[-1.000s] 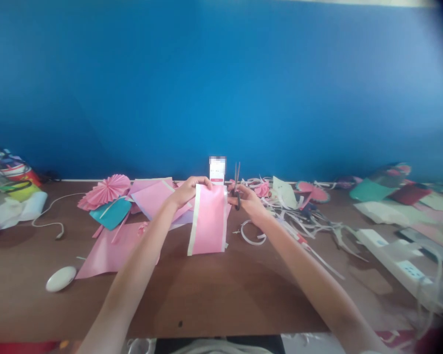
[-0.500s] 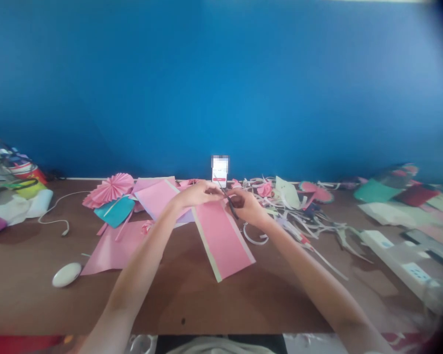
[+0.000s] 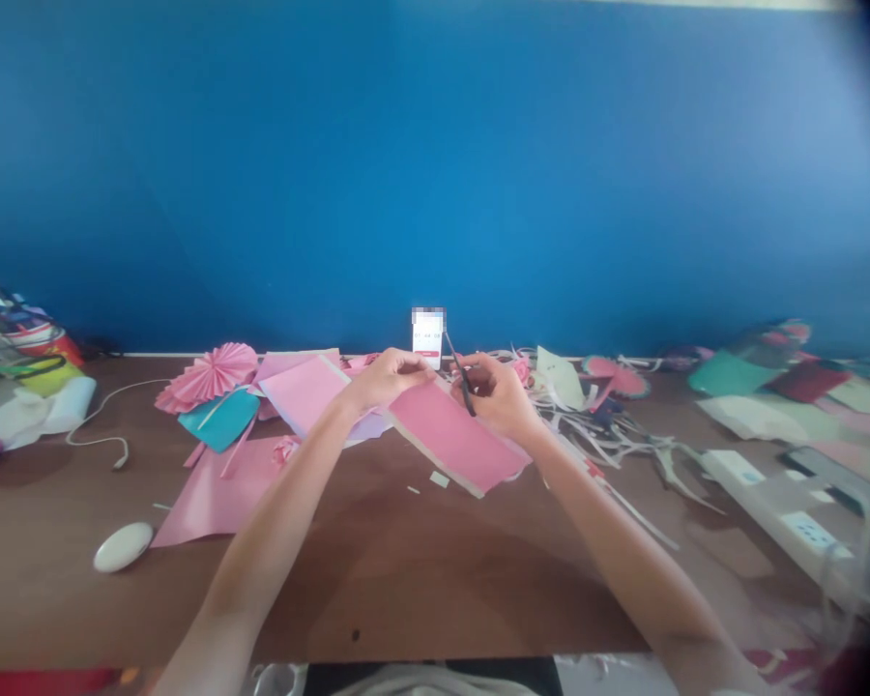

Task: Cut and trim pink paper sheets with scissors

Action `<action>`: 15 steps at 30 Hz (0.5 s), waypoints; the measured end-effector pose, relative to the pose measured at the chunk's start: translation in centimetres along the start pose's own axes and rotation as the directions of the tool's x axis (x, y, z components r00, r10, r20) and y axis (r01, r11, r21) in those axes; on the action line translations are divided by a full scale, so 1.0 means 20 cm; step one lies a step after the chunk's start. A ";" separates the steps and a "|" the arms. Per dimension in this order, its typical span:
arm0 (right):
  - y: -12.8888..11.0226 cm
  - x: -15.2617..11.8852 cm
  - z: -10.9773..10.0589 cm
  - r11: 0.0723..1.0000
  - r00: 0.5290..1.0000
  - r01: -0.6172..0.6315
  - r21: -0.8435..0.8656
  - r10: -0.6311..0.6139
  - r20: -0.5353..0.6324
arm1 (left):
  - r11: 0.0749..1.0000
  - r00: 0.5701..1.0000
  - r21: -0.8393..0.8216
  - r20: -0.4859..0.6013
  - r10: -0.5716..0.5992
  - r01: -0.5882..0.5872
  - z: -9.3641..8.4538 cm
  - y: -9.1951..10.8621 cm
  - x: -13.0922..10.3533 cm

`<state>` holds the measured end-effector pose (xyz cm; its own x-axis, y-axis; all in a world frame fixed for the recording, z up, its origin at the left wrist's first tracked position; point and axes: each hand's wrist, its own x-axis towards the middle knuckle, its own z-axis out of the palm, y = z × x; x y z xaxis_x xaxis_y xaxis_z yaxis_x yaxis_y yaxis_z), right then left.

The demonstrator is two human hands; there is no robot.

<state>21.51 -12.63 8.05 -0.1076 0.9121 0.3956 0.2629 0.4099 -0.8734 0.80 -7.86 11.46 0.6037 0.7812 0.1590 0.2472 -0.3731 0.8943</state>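
My left hand [image 3: 386, 380] pinches the upper left end of a pink sheet of paper [image 3: 455, 435] with pale edge strips. The sheet hangs at a slant above the brown table [image 3: 377, 580], its lower end towards my right forearm. Fingers curled, my right hand [image 3: 506, 394] holds dark scissors [image 3: 468, 390] beside the sheet's upper edge. Their tip points up and away from me; whether the blades touch the paper I cannot tell. Below the sheet lies a small white paper scrap [image 3: 439, 478].
A lit phone [image 3: 426, 336] leans on the blue wall. Leftward lie a pink pleated fan [image 3: 214, 375], a teal piece [image 3: 221, 420], pink sheets and a white oval mouse-like object [image 3: 123, 547]. Rightward are tangled white strips [image 3: 616, 449] and a power strip [image 3: 768, 503].
The pink sheet has turned, its lower end swinging right and up. Small white scraps now show on the table below it. My right hand and the scissors have shifted slightly right.
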 end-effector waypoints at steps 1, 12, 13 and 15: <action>-0.01 0.00 -0.01 1.000 1.000 0.010 -0.017 -0.010 -0.006 | 1.000 1.000 -0.017 0.000 -0.005 0.004 0.00 0.00 0.00; -0.04 0.00 -0.06 0.997 0.999 0.048 -0.061 -0.049 -0.017 | 0.990 0.999 -0.138 0.007 -0.039 0.040 0.00 -0.01 0.00; -0.03 0.00 -0.06 0.997 0.999 0.043 -0.057 -0.044 -0.018 | 0.991 0.999 -0.125 -0.001 -0.041 0.041 0.00 -0.01 0.01; -0.01 0.01 -0.06 0.998 0.999 0.031 -0.058 -0.032 -0.016 | 0.994 0.999 -0.100 -0.004 -0.037 0.037 0.00 -0.03 0.02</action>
<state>22.60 -12.51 8.63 -0.1005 0.8981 0.4281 0.3150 0.4369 -0.8426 0.91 -7.42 11.00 0.5909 0.7966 0.1273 0.1919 -0.2920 0.9370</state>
